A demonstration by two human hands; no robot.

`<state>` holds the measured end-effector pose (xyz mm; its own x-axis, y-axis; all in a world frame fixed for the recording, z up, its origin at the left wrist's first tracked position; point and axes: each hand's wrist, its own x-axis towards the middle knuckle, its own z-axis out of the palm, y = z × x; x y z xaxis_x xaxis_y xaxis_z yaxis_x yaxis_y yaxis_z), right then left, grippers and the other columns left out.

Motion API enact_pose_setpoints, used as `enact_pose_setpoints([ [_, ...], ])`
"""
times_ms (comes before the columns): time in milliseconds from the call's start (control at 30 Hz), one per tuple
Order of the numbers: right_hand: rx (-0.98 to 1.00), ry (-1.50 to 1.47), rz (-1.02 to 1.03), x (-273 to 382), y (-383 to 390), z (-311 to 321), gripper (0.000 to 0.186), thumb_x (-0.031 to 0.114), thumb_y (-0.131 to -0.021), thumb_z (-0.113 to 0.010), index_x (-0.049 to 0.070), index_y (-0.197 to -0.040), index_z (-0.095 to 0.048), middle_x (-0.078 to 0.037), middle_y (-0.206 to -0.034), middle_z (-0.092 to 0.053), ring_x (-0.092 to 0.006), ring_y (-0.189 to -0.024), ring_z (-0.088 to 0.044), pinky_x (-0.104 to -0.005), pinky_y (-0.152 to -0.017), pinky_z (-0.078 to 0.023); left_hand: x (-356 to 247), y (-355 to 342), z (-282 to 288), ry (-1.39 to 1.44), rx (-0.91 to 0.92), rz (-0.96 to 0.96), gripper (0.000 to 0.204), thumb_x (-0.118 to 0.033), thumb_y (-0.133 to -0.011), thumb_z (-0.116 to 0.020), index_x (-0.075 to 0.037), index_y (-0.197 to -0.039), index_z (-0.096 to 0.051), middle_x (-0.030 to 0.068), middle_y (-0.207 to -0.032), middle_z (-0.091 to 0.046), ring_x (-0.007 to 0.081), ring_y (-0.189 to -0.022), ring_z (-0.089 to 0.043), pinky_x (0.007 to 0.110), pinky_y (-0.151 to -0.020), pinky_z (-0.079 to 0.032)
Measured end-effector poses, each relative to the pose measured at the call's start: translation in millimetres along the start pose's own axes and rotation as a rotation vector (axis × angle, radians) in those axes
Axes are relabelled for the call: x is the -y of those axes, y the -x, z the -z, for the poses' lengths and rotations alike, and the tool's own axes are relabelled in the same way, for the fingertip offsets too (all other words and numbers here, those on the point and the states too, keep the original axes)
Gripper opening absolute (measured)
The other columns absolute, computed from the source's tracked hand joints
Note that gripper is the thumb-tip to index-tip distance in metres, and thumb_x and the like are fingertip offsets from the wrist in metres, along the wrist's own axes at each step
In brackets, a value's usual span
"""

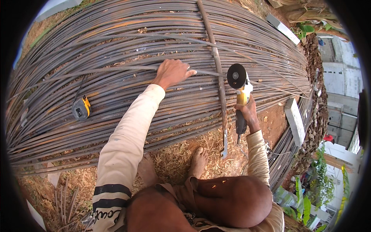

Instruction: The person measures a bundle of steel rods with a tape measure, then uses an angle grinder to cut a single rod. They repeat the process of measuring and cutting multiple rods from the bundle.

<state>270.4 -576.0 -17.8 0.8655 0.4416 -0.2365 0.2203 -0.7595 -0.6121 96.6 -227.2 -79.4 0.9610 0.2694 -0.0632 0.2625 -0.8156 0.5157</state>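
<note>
Both hands are engaged: the left hand (172, 72) is pressed, fingers spread, on a thin rebar (116, 69) at frame centre, while the right hand (247, 112) is closed around a yellow angle grinder (240, 91). The bar is judged stiff, heavy and springy along its length, best pinned close beside the disc.

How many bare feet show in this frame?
2: one foot by the left sleeve, the other foot near the bent knee, both on the straw-strewn ground beside the steel rod bundle.

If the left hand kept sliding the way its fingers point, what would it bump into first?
Probably the rusty bar lying across the rebar pile. The left hand points right along a thin rod, and that crossing bar comes before the grinder's disc.
</note>
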Motion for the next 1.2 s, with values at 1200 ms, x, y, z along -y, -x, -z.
enact_pose_setpoints([
  [1200,0.046,-0.046,0.026,10.3,-1.8,-5.0,0.060,0.013,-0.068,-0.081,-0.001,-0.123,-0.063,-0.010,-0.097,-0.069,-0.0214,-0.087,-0.066,-0.0366,-0.080,-0.056,-0.9,1.7,2.6,0.003,0.026,0.026,0.060,-0.062,-0.104,-0.058,-0.008,-0.105,-0.084,0.0166,-0.083,-0.078,0.0353,-0.084,-0.077,0.049,-0.079,-0.058],
])
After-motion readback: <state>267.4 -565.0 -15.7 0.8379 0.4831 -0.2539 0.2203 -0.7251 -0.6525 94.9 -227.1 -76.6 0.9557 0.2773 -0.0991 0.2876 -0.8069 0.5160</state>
